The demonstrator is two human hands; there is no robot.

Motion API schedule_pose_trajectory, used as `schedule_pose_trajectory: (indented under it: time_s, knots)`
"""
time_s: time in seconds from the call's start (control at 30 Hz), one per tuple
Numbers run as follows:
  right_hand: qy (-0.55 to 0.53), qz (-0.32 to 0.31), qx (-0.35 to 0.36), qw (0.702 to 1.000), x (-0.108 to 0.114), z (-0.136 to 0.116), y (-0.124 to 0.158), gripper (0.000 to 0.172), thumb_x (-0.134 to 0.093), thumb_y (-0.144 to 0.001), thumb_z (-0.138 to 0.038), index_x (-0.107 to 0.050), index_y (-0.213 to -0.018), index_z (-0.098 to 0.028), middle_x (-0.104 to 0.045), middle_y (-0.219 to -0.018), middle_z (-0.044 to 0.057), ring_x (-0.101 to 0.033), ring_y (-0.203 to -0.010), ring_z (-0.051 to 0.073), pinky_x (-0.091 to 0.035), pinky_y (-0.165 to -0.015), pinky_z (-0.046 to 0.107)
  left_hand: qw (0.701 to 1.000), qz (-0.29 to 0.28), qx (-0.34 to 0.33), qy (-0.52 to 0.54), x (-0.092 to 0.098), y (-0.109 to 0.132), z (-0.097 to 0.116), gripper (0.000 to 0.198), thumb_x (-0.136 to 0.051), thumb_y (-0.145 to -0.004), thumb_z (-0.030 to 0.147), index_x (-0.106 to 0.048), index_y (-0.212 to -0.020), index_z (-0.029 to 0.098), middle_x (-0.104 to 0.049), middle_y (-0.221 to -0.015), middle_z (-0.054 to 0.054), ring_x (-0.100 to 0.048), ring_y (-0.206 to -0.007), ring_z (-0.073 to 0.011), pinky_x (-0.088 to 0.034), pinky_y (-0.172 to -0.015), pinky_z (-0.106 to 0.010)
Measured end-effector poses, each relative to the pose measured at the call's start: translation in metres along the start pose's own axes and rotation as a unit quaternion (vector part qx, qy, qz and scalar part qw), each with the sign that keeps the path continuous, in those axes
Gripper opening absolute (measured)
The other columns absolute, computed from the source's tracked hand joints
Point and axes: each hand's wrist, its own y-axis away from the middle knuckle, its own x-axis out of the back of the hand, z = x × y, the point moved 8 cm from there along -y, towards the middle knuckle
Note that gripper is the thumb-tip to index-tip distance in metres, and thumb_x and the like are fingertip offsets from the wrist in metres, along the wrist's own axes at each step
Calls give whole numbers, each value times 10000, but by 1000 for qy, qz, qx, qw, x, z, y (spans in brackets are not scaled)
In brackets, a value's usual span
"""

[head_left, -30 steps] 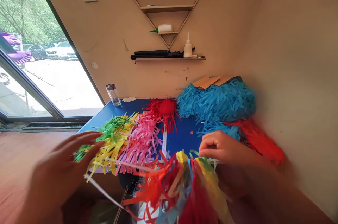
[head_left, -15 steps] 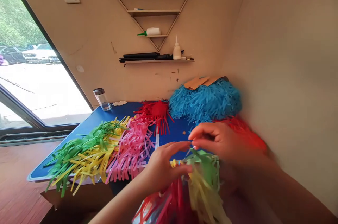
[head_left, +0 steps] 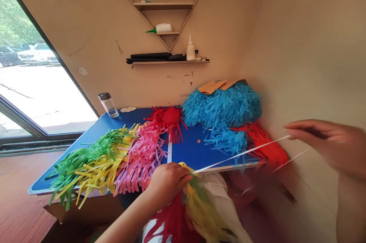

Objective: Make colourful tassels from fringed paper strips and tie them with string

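Observation:
At the front edge of the table, my left hand [head_left: 171, 182] is closed around the gathered top of a fringed paper tassel. Yellow and green strips [head_left: 204, 205] hang below it, blurred, with dark red strips [head_left: 171, 222] beside them. A thin white string [head_left: 238, 155] runs taut from my left fingertips up to my right hand [head_left: 328, 145], which pinches it between thumb and fingers by the right wall. Another stretch of string slants down from the right hand. What lies inside the left fist is partly hidden.
The blue table [head_left: 185, 149] bears green [head_left: 82, 159], yellow [head_left: 98, 172] and pink tassels [head_left: 140, 155], a red one [head_left: 171, 115], a big blue heap [head_left: 223, 105] and red strips [head_left: 265, 144] by the wall. A glass bottle [head_left: 108, 105] stands back left. A wall shelf [head_left: 168, 63] hangs above.
My right hand has moved away to the right from beside my left hand, drawing the white string out taut. The left hand has closed on the tassel top.

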Motion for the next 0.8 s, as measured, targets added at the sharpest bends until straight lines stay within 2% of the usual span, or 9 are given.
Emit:
schedule_pose_trajectory:
  time_s: [0.1, 0.13, 0.2, 0.27, 0.33, 0.4, 0.47, 0.63, 0.8]
  knots:
    - [6, -20, 67, 998, -47, -44, 29, 319, -479, -916, -528, -698, -1046, -336, -709, -1060, 104, -601, -1066, 388, -418, -908, 584, 998, 5, 8, -57, 3, -6, 15, 366, -426, -977, 407, -717, -845, 229, -721, -768, -47, -664, -729, -181, -448, -638, -252]
    - [-33, -65, 101, 992, -73, -67, 42, 336, -465, -934, -469, -671, -1154, -322, -673, -1191, 89, -561, -1166, 371, -382, -997, 579, 998, 8, 1, -65, 3, -8, 23, 355, -434, -975, 390, -717, -836, 227, -718, -759, -50, -662, -722, -182, -450, -631, -253]
    - [-118, -270, 153, 943, -139, -111, 75, 451, -526, -914, -389, -557, -1351, -281, -567, -1377, 85, -494, -1278, 329, -377, -1053, 512, 998, 15, -4, -69, 4, -12, 33, 333, -453, -968, 367, -721, -832, 223, -715, -748, -55, -664, -719, -190, -466, -635, -261]
    - [-185, -394, 138, 890, -183, -134, 95, 421, -550, -892, -278, -602, -1307, -237, -624, -1300, 96, -572, -1187, 277, -448, -981, 405, 999, 9, 5, -51, 5, -12, 34, 312, -472, -956, 384, -728, -867, 230, -727, -770, -57, -678, -738, -198, -498, -669, -277]
    - [-206, -426, 91, 876, -205, -133, 92, 287, -587, -856, -212, -720, -1111, -210, -717, -1063, 79, -657, -962, 226, -489, -831, 314, 1000, -3, 13, -12, 9, -8, 26, 280, -525, -923, 432, -722, -1019, 257, -755, -955, -65, -702, -864, -217, -534, -769, -310]
    - [-205, -418, 65, 883, -210, -120, 77, 157, -662, -808, -209, -769, -922, -193, -719, -874, 50, -652, -788, 185, -468, -712, 263, 999, -7, 24, 29, 17, -3, 10, 370, -582, -883, 463, -658, -1201, 292, -701, -1215, -66, -677, -1054, -242, -529, -902, -357]
    - [-214, -409, 78, 884, -206, -110, 63, 110, -694, -793, -217, -774, -860, -183, -704, -825, 41, -637, -755, 169, -448, -681, 245, 997, -2, 43, 63, 25, 1, -7, 390, -581, -883, 446, -640, -1240, 298, -657, -1302, -54, -647, -1134, -244, -510, -964, -370]
    - [-219, -352, 117, 903, -177, -109, 42, 223, -558, -903, -218, -773, -953, -184, -725, -879, 68, -641, -838, 188, -452, -767, 277, 993, 42, 40, 99, 48, 0, -24, 270, -526, -910, 384, -739, -1039, 282, -760, -1051, -33, -703, -954, -205, -545, -857, -310]
    - [-289, -322, 79, 898, -163, -113, 36, 288, -658, -869, -416, -753, -1078, -242, -760, -926, 40, -665, -761, 174, -470, -674, 252, 989, 90, -1, 117, 67, -9, -15, 278, -530, -913, 351, -721, -1101, 278, -755, -969, -39, -692, -843, -165, -534, -756, -251]
